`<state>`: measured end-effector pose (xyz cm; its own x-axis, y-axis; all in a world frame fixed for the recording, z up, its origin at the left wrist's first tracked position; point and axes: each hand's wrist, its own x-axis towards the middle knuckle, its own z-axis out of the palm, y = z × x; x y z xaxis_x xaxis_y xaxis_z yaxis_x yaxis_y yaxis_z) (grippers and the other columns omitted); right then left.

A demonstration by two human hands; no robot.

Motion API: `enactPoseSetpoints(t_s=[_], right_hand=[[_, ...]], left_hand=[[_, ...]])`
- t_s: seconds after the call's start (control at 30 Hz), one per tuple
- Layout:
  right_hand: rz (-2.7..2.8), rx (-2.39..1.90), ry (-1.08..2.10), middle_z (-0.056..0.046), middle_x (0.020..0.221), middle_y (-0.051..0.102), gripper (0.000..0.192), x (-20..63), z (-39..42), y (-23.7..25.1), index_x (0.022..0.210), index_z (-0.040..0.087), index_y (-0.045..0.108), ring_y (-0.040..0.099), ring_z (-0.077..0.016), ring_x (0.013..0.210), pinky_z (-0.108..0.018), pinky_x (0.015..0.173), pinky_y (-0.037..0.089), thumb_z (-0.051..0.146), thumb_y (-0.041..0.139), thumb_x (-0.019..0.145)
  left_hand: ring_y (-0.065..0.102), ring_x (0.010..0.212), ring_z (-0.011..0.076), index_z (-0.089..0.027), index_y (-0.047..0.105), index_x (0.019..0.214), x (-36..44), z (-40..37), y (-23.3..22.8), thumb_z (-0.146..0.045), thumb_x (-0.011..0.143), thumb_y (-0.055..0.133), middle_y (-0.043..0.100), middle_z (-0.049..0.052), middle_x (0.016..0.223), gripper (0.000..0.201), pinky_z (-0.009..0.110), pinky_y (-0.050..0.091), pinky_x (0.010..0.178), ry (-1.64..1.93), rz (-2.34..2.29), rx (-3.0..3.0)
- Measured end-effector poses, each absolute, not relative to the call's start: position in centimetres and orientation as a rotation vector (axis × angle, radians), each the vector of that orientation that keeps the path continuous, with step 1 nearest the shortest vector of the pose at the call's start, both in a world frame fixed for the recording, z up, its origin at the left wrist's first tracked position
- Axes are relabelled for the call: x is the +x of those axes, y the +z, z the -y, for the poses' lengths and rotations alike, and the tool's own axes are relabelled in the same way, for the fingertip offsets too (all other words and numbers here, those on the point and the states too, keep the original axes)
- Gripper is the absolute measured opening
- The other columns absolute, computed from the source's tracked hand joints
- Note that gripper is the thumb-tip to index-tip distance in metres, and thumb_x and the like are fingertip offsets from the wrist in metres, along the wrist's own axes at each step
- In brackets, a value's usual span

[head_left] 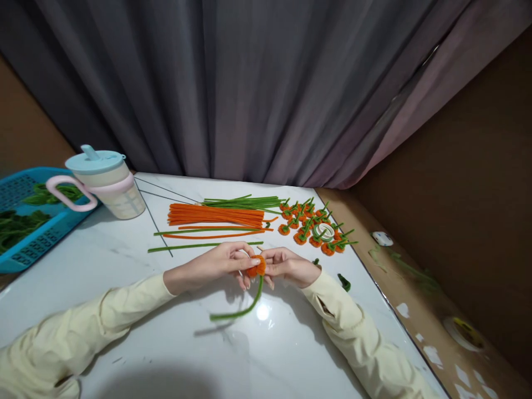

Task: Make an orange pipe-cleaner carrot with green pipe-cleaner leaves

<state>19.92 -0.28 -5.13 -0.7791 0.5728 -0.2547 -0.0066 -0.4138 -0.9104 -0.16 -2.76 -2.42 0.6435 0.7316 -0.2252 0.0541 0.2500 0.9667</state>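
At the centre of the frame I am pinching a small orange pipe-cleaner coil point(256, 267) between my left hand point(216, 265) and my right hand point(286, 265), fingertips of both closing on it from either side so it is keeping its round shape. Its green stem point(243, 310) is trailing down toward the white worktop point(174, 343). Above, loose orange stems point(216, 215) and green stems point(245, 202) are lying in reach; finished orange pieces point(313, 227) are gathering to the right, a lidded cup point(108, 183) at upper left.

No readable text, label, brand, number or sign shows on anything in view.
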Motion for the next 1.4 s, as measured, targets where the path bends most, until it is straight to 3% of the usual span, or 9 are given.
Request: enactPoseSetpoints(t_s=[0.17,0.27,0.37,0.8,0.97,1.03,1.13,1.23,1.4], right_hand=[[1.803,-0.973,1.415,-0.007,0.092,0.063,0.027,19.9,1.2,-3.5,0.093,0.015,0.059,0.060,-0.0154,0.083,-0.029,0.072,0.049,0.035,0.067,0.077],[1.996,-0.887,0.834,-0.008,0.093,0.063,0.012,19.8,2.1,-2.6,0.092,0.018,0.061,0.058,-0.0171,0.088,-0.031,0.076,0.048,0.028,0.057,0.087],[2.155,-0.702,0.586,-0.008,0.087,0.063,0.011,19.5,2.8,-2.3,0.093,0.018,0.063,0.058,-0.0170,0.083,-0.031,0.073,0.049,0.021,0.052,0.090],[2.295,-0.652,0.169,-0.008,0.079,0.061,0.018,18.4,3.3,-4.1,0.090,0.016,0.058,0.051,-0.0167,0.072,-0.029,0.063,0.045,0.018,0.041,0.094],[2.319,-0.677,0.084,-0.008,0.077,0.061,0.018,18.3,3.4,-4.2,0.087,0.015,0.056,0.050,-0.0166,0.071,-0.028,0.062,0.043,0.015,0.040,0.094],[2.302,-0.678,0.137,-0.007,0.077,0.060,0.018,18.6,3.3,-4.3,0.086,0.016,0.055,0.051,-0.0165,0.072,-0.027,0.063,0.044,0.015,0.039,0.094],[2.236,-0.681,0.233,-0.007,0.078,0.058,0.015,19.1,3.1,-4.9,0.087,0.017,0.053,0.052,-0.0166,0.073,-0.027,0.062,0.045,0.017,0.039,0.094],[2.170,-0.678,0.303,-0.007,0.079,0.058,0.012,19.2,3.4,-5.9,0.090,0.018,0.053,0.054,-0.0170,0.074,-0.028,0.061,0.046,0.016,0.041,0.093],[2.046,-0.675,0.392,-0.007,0.080,0.058,0.011,18.5,4.4,-7.9,0.093,0.018,0.055,0.056,-0.0174,0.075,-0.030,0.063,0.048,0.014,0.045,0.091]], left_hand=[[0.060,0.054,0.0112,-0.017,0.055,0.101,-0.4,2.7,-2.4,-0.039,0.082,0.062,0.064,-0.001,0.066,0.030,0.022,0.048,0.055,0.687,-0.874,1.248],[0.057,0.050,0.0101,-0.016,0.057,0.098,-0.5,2.5,-2.5,-0.039,0.081,0.063,0.060,-0.003,0.060,0.029,0.022,0.047,0.053,0.746,-0.947,1.281],[0.054,0.048,0.0096,-0.015,0.058,0.098,-0.4,2.6,-2.5,-0.040,0.081,0.061,0.057,-0.003,0.057,0.030,0.021,0.045,0.051,0.741,-0.956,1.284],[0.033,0.041,0.0063,-0.015,0.056,0.098,0.2,3.8,-3.3,-0.051,0.080,0.056,0.043,-0.008,0.050,0.040,0.019,0.023,0.041,0.698,-0.953,1.227],[0.036,0.043,0.0063,-0.015,0.055,0.094,0.3,3.7,-3.6,-0.051,0.083,0.054,0.046,-0.006,0.054,0.038,0.018,0.028,0.043,0.718,-0.885,1.227],[0.045,0.049,0.0086,-0.014,0.057,0.096,-0.2,3.5,-3.6,-0.048,0.090,0.044,0.052,-0.003,0.060,0.037,0.020,0.037,0.049,0.715,-0.879,1.332],[0.059,0.075,0.0152,-0.018,0.053,0.119,-1.6,3.1,-4.2,-0.037,0.095,0.035,0.063,0.005,0.086,0.035,0.026,0.047,0.068,0.780,-0.899,1.729],[0.053,0.108,0.0215,-0.021,0.049,0.126,-2.8,3.0,-5.3,-0.022,0.093,0.042,0.058,0.011,0.117,0.033,0.036,0.044,0.091,0.884,-0.796,2.288],[0.058,0.098,0.0204,-0.019,0.047,0.124,-2.9,3.3,-7.1,-0.009,0.090,0.038,0.065,0.012,0.105,0.036,0.034,0.046,0.086,1.000,-0.530,2.742]])
